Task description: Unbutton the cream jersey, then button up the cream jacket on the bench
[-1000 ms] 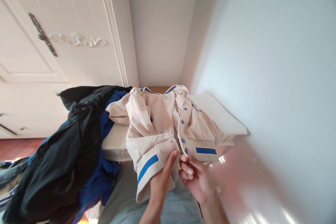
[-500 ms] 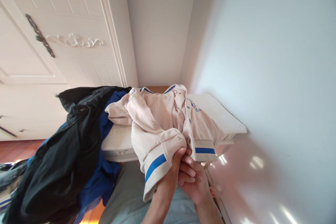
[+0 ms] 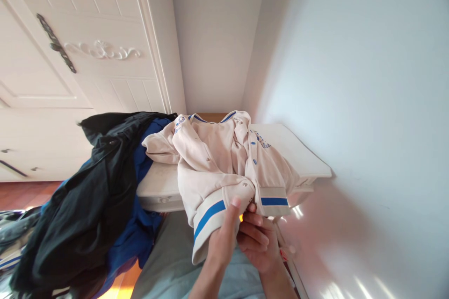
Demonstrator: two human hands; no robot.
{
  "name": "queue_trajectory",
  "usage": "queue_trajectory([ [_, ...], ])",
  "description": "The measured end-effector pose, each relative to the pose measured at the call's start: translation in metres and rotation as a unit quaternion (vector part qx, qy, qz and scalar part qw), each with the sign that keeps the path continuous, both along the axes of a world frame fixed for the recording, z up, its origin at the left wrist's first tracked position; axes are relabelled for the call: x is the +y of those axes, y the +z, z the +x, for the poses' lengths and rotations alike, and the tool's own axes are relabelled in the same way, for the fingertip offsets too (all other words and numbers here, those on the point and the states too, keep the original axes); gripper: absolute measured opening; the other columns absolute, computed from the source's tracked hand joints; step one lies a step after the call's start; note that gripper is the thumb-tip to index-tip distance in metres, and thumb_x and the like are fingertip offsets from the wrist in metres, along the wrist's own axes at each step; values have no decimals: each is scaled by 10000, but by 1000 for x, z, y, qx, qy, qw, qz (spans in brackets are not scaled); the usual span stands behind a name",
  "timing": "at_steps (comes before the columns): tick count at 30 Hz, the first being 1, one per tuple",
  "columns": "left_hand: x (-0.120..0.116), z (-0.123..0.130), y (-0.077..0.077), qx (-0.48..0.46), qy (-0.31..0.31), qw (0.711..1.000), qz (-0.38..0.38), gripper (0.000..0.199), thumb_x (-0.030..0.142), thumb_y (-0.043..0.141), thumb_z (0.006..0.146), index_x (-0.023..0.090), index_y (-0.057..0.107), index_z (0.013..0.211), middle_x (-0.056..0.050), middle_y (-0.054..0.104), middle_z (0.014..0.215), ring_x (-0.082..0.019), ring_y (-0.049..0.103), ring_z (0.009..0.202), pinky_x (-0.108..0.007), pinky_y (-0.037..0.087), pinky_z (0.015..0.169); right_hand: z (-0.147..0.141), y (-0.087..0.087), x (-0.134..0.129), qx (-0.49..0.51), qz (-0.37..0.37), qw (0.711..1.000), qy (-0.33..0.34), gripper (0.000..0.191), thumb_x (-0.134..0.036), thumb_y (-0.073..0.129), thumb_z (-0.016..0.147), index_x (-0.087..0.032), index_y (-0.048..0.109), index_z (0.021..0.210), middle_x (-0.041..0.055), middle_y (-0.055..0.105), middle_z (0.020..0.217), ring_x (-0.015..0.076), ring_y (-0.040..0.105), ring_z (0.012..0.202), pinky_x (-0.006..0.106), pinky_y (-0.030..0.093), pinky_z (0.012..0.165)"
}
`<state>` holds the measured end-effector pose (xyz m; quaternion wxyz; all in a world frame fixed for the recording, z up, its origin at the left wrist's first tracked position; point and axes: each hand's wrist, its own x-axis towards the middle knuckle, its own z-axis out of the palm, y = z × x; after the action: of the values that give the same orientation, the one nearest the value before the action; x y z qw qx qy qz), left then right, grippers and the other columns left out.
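A cream-pink baseball jacket (image 3: 206, 168) with snap buttons and blue-striped ribbed trim lies spread over a white tabletop, its front partly open and its lower edge hanging toward me. My left hand (image 3: 222, 238) grips the left front's hem, thumb on top of the cloth and fingers hidden beneath it. Just beside it, my right hand (image 3: 256, 236) has its fingers curled and pinched at the lower front edge, where the two front panels meet. Exactly what its fingertips press on is partly hidden by the cloth.
A black garment (image 3: 112, 187) and a blue garment (image 3: 140, 224) drape over the left end of the white table (image 3: 298, 152). A white wardrobe (image 3: 105, 18) with a dark handle (image 3: 56, 44) stands at the left. A pale wall (image 3: 368, 103) bounds the right side.
My left thumb has lifted from the front corner of the hem and shifted slightly left and down. The right fingers stay at the lower front edge, and the view has shifted slightly.
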<state>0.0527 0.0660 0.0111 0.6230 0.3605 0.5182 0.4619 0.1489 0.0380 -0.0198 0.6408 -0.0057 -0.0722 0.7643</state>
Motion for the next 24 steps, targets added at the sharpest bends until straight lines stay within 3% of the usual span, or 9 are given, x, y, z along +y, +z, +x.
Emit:
queue_trajectory([
  [2, 2, -5, -2, -39, 9, 999, -12, 481, 561, 831, 645, 142, 780, 876, -117, 784, 875, -315, 726, 999, -364, 584, 908, 0, -1, 0, -11, -23, 1000, -11, 146, -142, 787, 789, -138, 718, 918, -93, 562, 617, -41, 269, 362, 50, 175, 305],
  [7, -2, -12, 5, 73, -17, 997, -17, 456, 574, 815, 637, 151, 793, 806, -123, 772, 771, -348, 727, 927, -405, 580, 855, 0, -8, 2, -48, -26, 998, -10, 131, -208, 796, 804, -131, 690, 818, -119, 430, 526, -20, 145, 342, 82, 157, 295],
  [10, -6, -13, 10, 123, -44, 991, -3, 445, 602, 776, 662, 163, 786, 738, -105, 762, 716, -302, 731, 853, -342, 574, 820, -3, -12, 2, -93, -33, 995, -12, 357, -327, 813, 805, -138, 563, 634, -123, 337, 451, -14, 96, 330, 98, 134, 291],
  [12, -7, -14, 10, 123, -100, 987, -9, 474, 640, 719, 702, 169, 756, 663, -98, 732, 627, -259, 719, 713, -306, 575, 714, -6, -13, 3, -143, -52, 988, -16, 541, -446, 825, 777, -153, 438, 538, -121, 286, 390, -14, 99, 319, 112, 124, 297],
  [16, -8, -13, 8, 14, -211, 977, -22, 533, 675, 616, 767, 186, 640, 555, -78, 660, 499, -183, 645, 507, -248, 526, 552, -14, -12, 3, -235, -94, 965, -63, 713, -587, 853, 670, -172, 306, 477, -104, 279, 330, -18, 151, 303, 138, 126, 333],
  [24, -13, -10, 19, 43, -154, 987, -19, 480, 615, 648, 749, 204, 574, 513, -39, 608, 443, -153, 603, 455, -221, 500, 514, -16, -9, 4, -295, -76, 948, -87, 708, -636, 835, 664, -174, 330, 484, -102, 265, 325, -10, 140, 311, 177, 107, 360],
])
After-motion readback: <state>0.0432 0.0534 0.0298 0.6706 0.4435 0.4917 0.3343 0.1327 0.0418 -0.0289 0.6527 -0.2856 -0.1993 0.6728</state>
